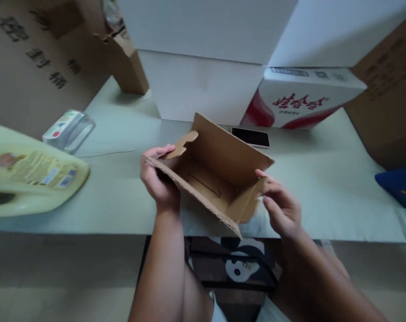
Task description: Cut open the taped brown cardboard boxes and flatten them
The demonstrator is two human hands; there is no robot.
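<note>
A small brown corrugated cardboard box point(212, 172), partly folded with its top open, is held just above the pale green table point(122, 197). My left hand point(159, 179) grips its left end, fingers curled round the side flap. My right hand point(281, 206) pinches the right end flap between thumb and fingers. The box's inside is bare, with a slot line on its floor.
A large yellow detergent jug point(28, 176) lies at the left, with a clear plastic packet point(67, 129) behind it. A black phone point(250, 137) lies past the box. White and brown cartons, one white-and-red point(300, 105), ring the back. A blue object point(399, 185) sits at the right.
</note>
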